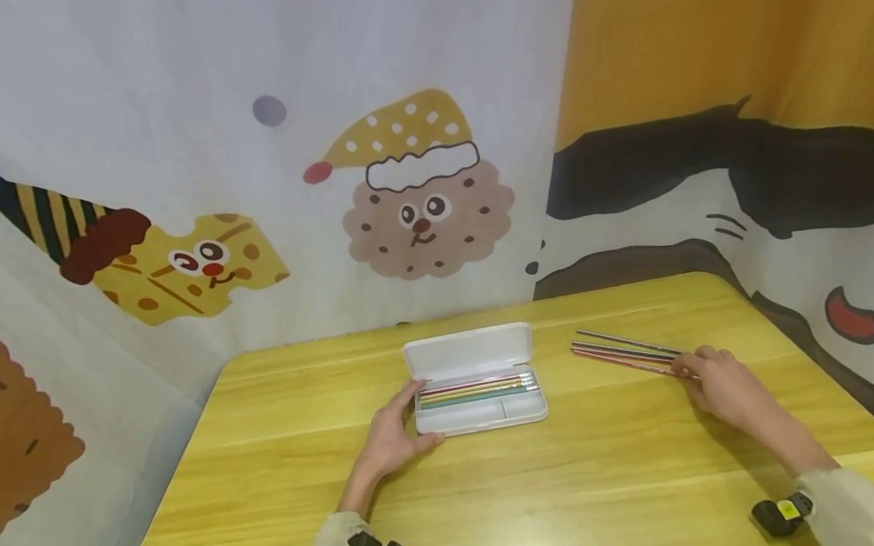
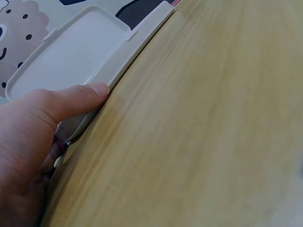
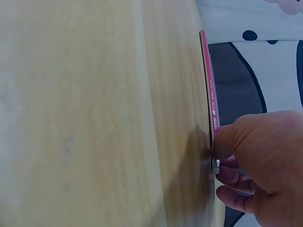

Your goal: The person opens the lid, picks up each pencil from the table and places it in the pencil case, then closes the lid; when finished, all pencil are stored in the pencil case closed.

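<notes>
An open white pencil case (image 1: pixel 482 425) lies on the table with its lid raised toward the curtain. Several pencils (image 1: pixel 474 390) lie side by side in its long rear compartment. At the case's left end my left hand (image 1: pixel 390 439) grips it, thumb at the front edge and fingers at the rear corner. To the right, loose pencils (image 1: pixel 622 347) fan out on the wood. My right hand (image 1: pixel 722 385) is over their right ends. In the right wrist view its thumb and fingers pinch a red pencil (image 3: pixel 210 85) near the silvery end.
The yellow wood-grain table (image 1: pixel 540 492) has rounded far corners. Behind it hangs a curtain (image 1: pixel 424 307) with cartoon food prints, close to the far edge. A small divider (image 1: pixel 504 408) splits the front part of the case.
</notes>
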`<move>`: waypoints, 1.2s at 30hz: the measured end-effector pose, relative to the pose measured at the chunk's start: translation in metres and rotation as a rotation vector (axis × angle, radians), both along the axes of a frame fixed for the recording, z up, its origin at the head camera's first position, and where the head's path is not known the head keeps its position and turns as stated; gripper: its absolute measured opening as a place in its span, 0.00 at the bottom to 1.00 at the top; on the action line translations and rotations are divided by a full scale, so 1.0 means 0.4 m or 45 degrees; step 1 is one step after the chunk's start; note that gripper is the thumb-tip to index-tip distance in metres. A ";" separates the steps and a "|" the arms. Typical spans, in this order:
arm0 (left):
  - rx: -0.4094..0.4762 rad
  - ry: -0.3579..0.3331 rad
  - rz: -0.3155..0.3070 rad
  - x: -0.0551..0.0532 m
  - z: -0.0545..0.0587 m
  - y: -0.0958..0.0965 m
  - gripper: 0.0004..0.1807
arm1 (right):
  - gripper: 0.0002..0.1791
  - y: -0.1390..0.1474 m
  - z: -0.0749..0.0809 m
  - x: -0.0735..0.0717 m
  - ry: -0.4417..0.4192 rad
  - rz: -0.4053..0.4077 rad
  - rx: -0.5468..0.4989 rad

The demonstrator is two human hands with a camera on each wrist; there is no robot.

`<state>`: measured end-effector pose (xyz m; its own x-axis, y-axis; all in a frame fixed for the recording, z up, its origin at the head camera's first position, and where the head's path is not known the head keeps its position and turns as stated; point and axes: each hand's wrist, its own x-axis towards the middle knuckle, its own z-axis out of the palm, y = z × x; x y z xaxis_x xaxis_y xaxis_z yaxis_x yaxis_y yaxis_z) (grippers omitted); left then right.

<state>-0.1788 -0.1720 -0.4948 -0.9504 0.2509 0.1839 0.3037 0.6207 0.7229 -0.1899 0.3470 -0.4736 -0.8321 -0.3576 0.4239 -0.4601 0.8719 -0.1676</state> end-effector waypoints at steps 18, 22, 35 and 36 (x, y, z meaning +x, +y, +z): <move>0.022 -0.001 -0.008 -0.006 0.006 -0.004 0.50 | 0.10 0.000 0.006 -0.013 -0.159 0.042 -0.003; 0.020 0.000 -0.002 -0.003 0.002 -0.003 0.50 | 0.12 0.001 0.002 -0.009 -0.110 0.083 -0.009; 0.000 -0.008 0.006 -0.003 0.002 0.000 0.50 | 0.17 -0.014 0.004 -0.011 0.030 0.175 -0.026; -0.003 -0.007 0.006 -0.003 0.001 0.000 0.50 | 0.18 -0.016 0.007 -0.011 0.032 0.181 -0.026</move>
<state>-0.1799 -0.1720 -0.4945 -0.9527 0.2466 0.1779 0.2965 0.6236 0.7233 -0.1941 0.3406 -0.4708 -0.7625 -0.4624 0.4525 -0.5832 0.7941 -0.1712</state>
